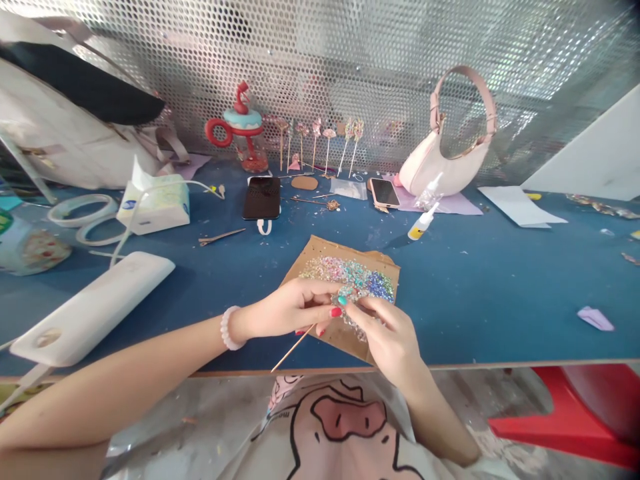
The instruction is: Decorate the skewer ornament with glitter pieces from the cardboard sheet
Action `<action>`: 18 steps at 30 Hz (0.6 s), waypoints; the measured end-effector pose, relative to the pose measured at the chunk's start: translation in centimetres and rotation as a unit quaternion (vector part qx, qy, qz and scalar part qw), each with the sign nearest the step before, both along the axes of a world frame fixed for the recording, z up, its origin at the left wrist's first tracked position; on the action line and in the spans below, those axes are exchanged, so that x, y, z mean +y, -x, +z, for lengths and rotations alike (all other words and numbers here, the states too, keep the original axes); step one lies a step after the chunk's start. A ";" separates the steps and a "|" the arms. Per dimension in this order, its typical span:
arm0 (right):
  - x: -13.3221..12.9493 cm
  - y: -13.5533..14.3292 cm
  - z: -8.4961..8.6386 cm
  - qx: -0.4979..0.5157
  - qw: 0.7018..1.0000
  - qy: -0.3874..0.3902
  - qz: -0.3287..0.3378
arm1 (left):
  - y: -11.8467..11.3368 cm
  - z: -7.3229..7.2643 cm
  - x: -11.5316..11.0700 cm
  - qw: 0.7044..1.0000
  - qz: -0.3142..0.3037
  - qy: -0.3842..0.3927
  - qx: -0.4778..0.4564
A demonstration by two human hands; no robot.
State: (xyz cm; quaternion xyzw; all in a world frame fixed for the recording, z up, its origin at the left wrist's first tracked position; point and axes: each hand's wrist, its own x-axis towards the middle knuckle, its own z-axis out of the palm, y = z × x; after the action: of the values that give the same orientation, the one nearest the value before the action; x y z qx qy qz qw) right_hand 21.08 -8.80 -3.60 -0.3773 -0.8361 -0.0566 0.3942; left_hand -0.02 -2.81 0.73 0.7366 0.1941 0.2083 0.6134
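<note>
My left hand (290,308) is closed around a thin wooden stick (293,349), whose bare end slants down toward the table's front edge. At the stick's upper end, between my hands, sits a glittery piece (345,291), largely covered by fingers. My right hand (393,333) reaches in from the right with its fingers bent together against that piece; whatever they pinch is hidden. Under both hands lies a brown cardboard sheet (320,249) bearing small rhinestones (330,268) in pink, teal, blue and clear heaps.
Behind the cardboard stand a glue bottle (421,225), a black phone (262,197), a pink-cased phone (385,193) and several decorated sticks (327,150). Tweezers (221,237), a tissue pack (155,205) and a white corded device (95,310) lie left. A handbag (445,163) leans back right.
</note>
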 end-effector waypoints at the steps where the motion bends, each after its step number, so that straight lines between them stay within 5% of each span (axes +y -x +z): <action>1: 0.0 0.0 0.0 -0.001 1.000 -0.003 -0.004 | 0.0 0.0 0.0 1.000 0.003 -0.002 0.002; 18: -0.2 0.0 -0.3 -0.020 1.000 -0.014 -0.010 | 0.0 0.1 -0.1 1.000 -0.006 0.004 -0.003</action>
State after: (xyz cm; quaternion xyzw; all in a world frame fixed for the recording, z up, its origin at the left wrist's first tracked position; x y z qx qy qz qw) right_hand 21.06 -9.00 -3.90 -0.3791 -0.8391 -0.0800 0.3818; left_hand -0.07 -2.88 0.81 0.7347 0.1888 0.2066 0.6179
